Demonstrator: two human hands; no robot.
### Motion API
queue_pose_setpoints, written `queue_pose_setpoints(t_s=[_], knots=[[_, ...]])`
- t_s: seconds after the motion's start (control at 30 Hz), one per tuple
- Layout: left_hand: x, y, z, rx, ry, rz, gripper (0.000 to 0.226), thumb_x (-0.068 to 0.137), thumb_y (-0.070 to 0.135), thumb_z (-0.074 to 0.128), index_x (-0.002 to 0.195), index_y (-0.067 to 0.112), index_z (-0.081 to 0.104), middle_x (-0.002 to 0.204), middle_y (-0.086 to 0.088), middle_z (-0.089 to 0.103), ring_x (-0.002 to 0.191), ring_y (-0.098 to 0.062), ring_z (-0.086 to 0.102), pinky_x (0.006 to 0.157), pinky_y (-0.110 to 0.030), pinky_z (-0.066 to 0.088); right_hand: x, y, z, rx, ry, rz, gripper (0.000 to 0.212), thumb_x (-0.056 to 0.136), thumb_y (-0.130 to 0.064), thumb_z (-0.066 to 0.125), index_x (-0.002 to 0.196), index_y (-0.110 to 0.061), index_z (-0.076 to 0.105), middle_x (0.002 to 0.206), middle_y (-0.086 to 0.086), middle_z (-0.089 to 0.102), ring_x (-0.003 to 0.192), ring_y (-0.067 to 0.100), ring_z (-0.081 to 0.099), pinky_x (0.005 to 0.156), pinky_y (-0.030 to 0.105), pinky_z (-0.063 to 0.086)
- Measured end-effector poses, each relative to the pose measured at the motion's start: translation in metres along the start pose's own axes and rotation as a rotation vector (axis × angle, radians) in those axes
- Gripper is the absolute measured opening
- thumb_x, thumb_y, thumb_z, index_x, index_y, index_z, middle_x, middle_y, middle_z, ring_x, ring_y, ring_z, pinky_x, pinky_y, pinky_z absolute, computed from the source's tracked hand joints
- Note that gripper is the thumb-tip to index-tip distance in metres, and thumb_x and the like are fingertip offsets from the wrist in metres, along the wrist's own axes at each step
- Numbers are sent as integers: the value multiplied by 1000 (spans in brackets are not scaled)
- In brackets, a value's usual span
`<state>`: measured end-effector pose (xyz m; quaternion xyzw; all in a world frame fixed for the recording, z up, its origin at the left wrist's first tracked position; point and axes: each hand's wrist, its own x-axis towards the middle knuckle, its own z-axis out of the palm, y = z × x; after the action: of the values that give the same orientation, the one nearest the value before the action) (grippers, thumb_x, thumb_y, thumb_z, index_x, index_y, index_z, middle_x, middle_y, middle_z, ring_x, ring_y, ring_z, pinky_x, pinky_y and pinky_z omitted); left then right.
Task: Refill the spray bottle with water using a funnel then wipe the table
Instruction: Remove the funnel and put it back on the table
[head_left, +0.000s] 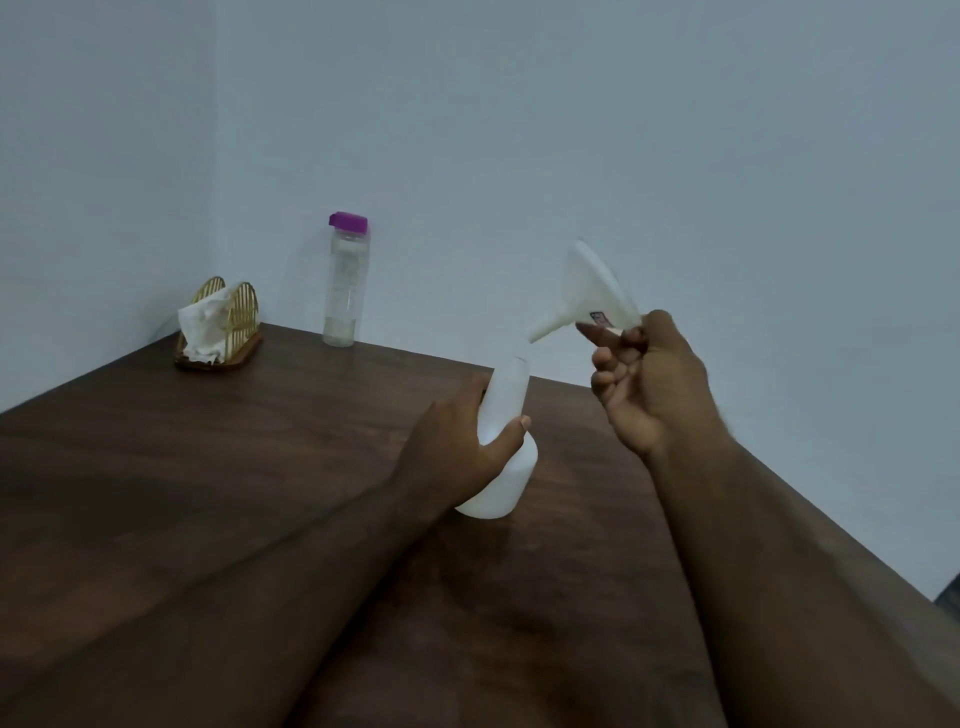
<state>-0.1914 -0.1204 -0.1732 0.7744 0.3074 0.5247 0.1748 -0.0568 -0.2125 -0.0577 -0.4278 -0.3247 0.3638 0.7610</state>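
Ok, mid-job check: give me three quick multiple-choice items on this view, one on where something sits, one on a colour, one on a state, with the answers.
1. Where does the napkin holder stand on the table?
A. at the far left corner
B. beside the spray bottle
C. at the near right edge

2. What colour is the cap of the water bottle?
A. green
B. purple
C. white

3. How is the funnel right now?
A. seated in the neck of the spray bottle
B. lying on the table
C. held in the air, spout tilted toward the bottle's open neck

Answers:
1 A, it stands near the wall corner.
2 B, the lid is purple.
3 C, the right hand pinches it above the table while the left hand holds the spray bottle.
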Motion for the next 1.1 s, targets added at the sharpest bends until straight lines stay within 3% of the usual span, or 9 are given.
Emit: queue_pose_setpoints(t_s=[0.1,0.2,0.37,0.43,0.53,0.67,0.83,0.93,1.1], knots=[[1,1,0,1,-17,18,60,78,70,48,119,26,53,94,20,51,74,3,53,64,-8,38,1,2,-2,-159,30,24,21,88,-15,46,68,-17,43,82,14,77,45,10,58,39,17,41],[0,2,0,-7,6,14,58,78,68,51,117,25,54,92,21,50,71,8,50,64,-7,38,2,0,-3,10,34,7,23,89,-15,45,66,-18,42,81,14,76,42,10,54,38,16,38],[2,2,-1,-11,-37,12,62,78,69,50,122,25,52,98,18,53,80,-2,56,65,-11,39,-1,8,-6,-73,58,36,22,88,-13,45,67,-17,42,82,13,77,43,10,57,39,16,40],[1,2,-2,-16,-27,11,61,78,66,52,122,23,52,98,17,52,80,-3,54,64,-10,38,-1,6,-4,21,37,14,22,89,-13,45,67,-17,42,83,13,77,43,9,55,39,15,38],[2,1,-1,-2,-35,5,60,80,64,53,122,22,52,98,16,51,80,-3,53,64,-9,38,-2,3,-7,-114,57,20,20,88,-11,44,69,-16,42,83,13,77,43,9,56,38,15,38],[1,1,-2,-5,-26,20,57,80,64,53,120,23,53,96,16,53,75,1,51,61,-8,35,0,-1,-7,21,22,-2,24,90,-14,45,67,-18,43,81,13,76,42,8,53,36,15,35],[2,2,-2,7,-36,-2,63,80,65,53,124,20,51,100,16,52,83,-3,54,65,-9,38,-4,3,-10,41,18,48,23,89,-12,45,66,-16,43,83,14,76,44,8,55,38,16,37],[2,3,-1,8,-28,5,58,80,64,53,119,21,54,96,16,53,80,-3,56,65,-9,40,-6,5,-9,-81,24,44,22,90,-14,46,68,-17,44,85,12,77,45,9,57,40,17,40],[3,0,0,-3,-38,7,63,80,65,53,125,21,51,105,11,58,83,-3,53,66,-9,36,-6,5,-6,-63,16,11,25,93,-17,48,68,-17,45,86,13,77,46,10,57,40,17,40]])
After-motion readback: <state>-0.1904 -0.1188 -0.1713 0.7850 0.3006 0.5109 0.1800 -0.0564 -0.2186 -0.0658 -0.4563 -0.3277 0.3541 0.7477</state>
